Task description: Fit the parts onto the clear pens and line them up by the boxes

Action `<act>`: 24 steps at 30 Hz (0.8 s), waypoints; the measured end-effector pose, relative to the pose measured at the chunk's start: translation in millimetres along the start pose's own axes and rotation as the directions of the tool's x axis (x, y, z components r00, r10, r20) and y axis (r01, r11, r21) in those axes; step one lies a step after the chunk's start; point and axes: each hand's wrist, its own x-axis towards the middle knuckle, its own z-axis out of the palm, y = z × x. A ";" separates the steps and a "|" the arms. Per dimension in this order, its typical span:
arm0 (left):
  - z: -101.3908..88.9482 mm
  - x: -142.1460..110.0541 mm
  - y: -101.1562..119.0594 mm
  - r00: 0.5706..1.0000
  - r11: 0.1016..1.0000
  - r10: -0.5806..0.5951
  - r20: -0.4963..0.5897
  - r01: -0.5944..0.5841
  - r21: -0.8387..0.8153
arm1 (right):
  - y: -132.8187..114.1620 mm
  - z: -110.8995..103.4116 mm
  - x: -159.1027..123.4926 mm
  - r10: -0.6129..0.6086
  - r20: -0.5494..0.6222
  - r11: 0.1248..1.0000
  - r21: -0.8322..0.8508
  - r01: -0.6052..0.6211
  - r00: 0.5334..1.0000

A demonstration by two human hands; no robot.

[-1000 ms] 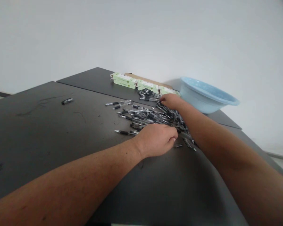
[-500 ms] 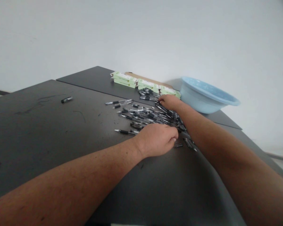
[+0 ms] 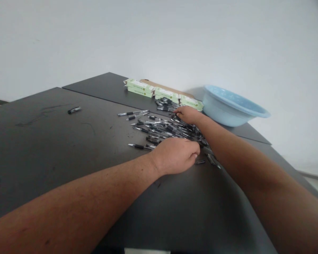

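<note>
Many clear pens with black grips lie in a loose pile of pens (image 3: 161, 131) on the dark table. My left hand (image 3: 178, 156) rests at the near side of this pile, closed with its fingers curled under. Whatever it may hold is hidden. Farther back, my right hand (image 3: 187, 114) hovers over the far part of the pile, fingers stretched to the left and a little apart, with nothing visible in them. Beside its fingertips is a smaller bunch of pens (image 3: 166, 104), lying against the green boxes.
Pale green printed boxes (image 3: 140, 90) stand in a row at the back, with a brown cardboard piece (image 3: 169, 89) behind them. A light blue basin (image 3: 222, 109) sits at the back right by the wall. One short black piece (image 3: 74, 110) lies apart on the left of the table (image 3: 42, 148).
My right hand has shifted slightly left, and its fingers have straightened from a pinch over the pens. My left hand has stayed in place, still closed.
</note>
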 end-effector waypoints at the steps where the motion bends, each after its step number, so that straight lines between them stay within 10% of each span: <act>1: 0.0 0.0 0.1 1.000 1.000 -0.001 -0.002 0.001 -0.005 | -1.7 0.2 -0.1 -0.011 0.001 1.000 0.005 0.011 1.000; 24: 4.6 0.5 -1.9 1.000 0.999 0.012 0.002 -0.012 -0.034 | -17.2 3.0 15.5 -0.003 -0.021 0.999 0.033 0.004 1.000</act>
